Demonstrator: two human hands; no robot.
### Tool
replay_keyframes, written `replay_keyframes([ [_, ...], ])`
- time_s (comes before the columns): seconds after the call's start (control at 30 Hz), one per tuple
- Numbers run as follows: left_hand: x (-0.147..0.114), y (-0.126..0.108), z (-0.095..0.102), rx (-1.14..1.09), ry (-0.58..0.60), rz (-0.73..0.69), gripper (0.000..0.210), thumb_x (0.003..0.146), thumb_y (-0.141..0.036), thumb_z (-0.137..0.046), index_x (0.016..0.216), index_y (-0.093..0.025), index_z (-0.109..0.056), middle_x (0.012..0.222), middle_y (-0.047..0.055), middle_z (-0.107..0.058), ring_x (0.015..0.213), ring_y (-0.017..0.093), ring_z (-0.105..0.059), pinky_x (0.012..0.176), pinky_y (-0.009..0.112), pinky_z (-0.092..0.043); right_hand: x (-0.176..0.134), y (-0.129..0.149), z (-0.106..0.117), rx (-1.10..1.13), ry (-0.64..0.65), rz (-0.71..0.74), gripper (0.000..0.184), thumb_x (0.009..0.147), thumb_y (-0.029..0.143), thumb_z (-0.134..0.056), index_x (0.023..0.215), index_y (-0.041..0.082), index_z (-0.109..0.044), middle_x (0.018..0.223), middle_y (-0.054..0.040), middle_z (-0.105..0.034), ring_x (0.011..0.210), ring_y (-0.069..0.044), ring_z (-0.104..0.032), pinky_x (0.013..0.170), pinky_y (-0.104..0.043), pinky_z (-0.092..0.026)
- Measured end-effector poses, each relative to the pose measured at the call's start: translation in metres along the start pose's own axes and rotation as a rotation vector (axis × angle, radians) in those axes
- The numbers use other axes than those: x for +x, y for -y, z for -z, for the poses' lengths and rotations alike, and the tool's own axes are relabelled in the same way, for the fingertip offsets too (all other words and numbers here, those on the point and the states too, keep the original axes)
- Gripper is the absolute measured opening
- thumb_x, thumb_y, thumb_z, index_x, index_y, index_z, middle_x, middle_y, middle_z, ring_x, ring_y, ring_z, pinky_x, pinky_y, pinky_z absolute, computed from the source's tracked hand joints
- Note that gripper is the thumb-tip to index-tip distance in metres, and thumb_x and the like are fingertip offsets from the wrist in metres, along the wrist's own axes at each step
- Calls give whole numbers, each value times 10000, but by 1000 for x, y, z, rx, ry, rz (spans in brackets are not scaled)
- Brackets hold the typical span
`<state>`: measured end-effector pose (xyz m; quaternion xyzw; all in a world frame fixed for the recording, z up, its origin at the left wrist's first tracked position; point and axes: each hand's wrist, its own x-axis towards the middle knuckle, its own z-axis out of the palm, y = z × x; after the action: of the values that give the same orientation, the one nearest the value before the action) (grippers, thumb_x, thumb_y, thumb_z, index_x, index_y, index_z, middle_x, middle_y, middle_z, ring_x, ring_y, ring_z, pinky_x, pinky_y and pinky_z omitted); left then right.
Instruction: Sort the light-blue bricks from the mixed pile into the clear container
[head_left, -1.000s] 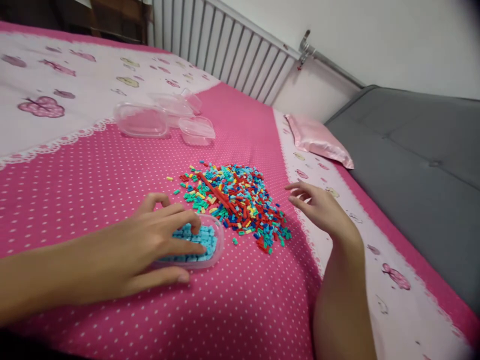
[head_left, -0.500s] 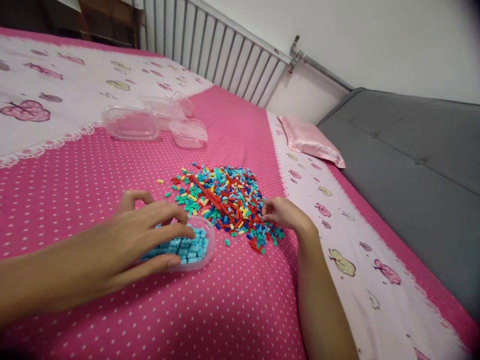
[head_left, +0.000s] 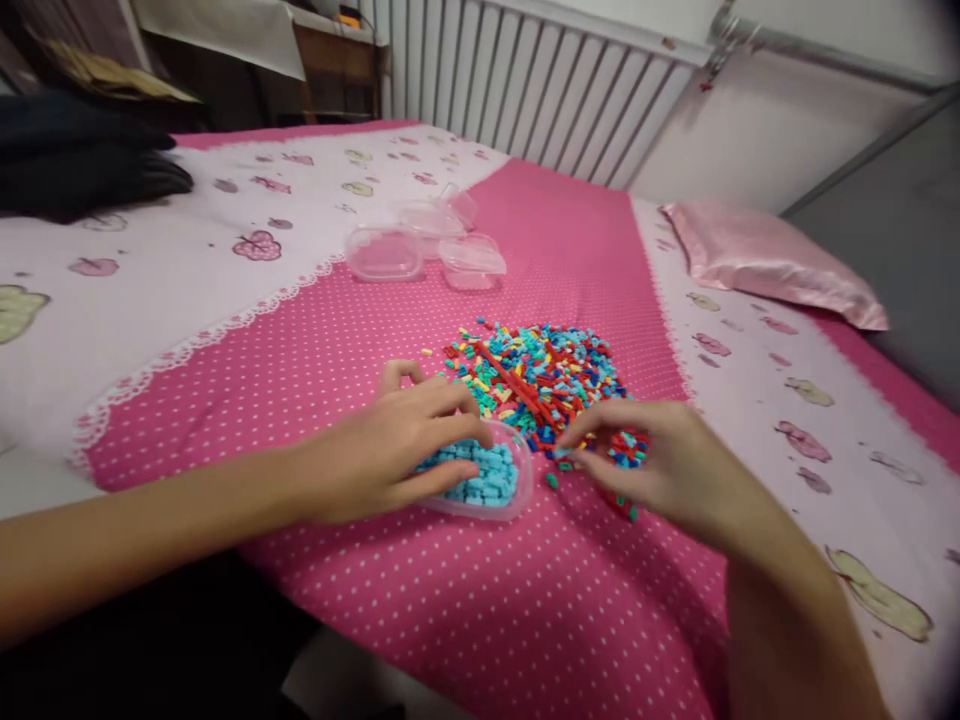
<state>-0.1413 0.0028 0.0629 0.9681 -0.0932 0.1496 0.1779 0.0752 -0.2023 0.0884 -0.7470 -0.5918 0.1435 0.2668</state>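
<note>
My left hand (head_left: 409, 440) lies over a clear plastic container (head_left: 523, 480), its fingers spread and slightly bent. Light blue toy bricks (head_left: 487, 478) fill the container, and my left thumb and fingertips rest on or just above them. My right hand (head_left: 660, 460) is at the near edge of a pile of mixed small bricks (head_left: 555, 370). Between its thumb and forefinger is a tiny light blue brick (head_left: 561, 453). The pile holds red, green, yellow, dark blue and light blue pieces, with long red strips lying on top. My right hand hides part of it.
Several clear plastic containers (head_left: 385, 255) stand beyond the pile on the pink dotted bedsheet (head_left: 465, 590). A pink pillow (head_left: 772, 262) lies at the right. Dark folded cloth (head_left: 90, 160) is at the far left. A white radiator (head_left: 525, 80) runs along the wall.
My right hand has moved from the pile's right side toward the container, a light blue brick now in its pinch. The view has swung left; my left hand stays over the container.
</note>
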Motion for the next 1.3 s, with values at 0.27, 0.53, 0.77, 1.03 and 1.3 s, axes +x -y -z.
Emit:
replay_keyframes([
  [0.27,-2,-5,-11,-34,74,-52,203,1038,-285,-481,1047,-218,-673,1063,49,-643,961,180,-586,898,370,-276,-3,41,-59,-65,53,135,176,796,73,-717,800,249,-710,744,29,-718,719,-182,-636,695,-311,-425],
  [0.53,-2,-5,-12,-33,91,-46,226,1027,-246,-461,1007,-206,-683,1064,62,-640,954,187,-587,876,375,-267,-1,36,-61,-82,86,181,190,849,52,-721,791,227,-676,816,26,-703,801,-185,-601,748,-321,-369],
  [0.77,0,-5,-7,-49,77,-59,224,1018,-220,-470,985,-193,-690,1038,55,-620,947,180,-584,911,370,-275,-2,34,-63,-124,84,231,291,883,-20,-606,822,241,-720,870,8,-714,830,-196,-614,737,-328,-376],
  [1.03,-3,-2,-6,-18,95,-78,241,1037,-287,-477,1118,-234,-698,1138,77,-608,1010,212,-579,939,396,-287,-6,15,-14,-27,-73,168,158,932,150,-619,894,266,-719,890,19,-737,837,-155,-670,770,-285,-475],
  [1.3,-5,-1,-12,107,41,-128,297,1035,-409,-492,1280,-332,-640,1333,76,-559,1172,278,-501,995,424,-279,-5,-72,55,-191,-347,-337,151,850,307,-661,918,201,-744,847,-48,-755,774,-208,-669,754,-350,-494],
])
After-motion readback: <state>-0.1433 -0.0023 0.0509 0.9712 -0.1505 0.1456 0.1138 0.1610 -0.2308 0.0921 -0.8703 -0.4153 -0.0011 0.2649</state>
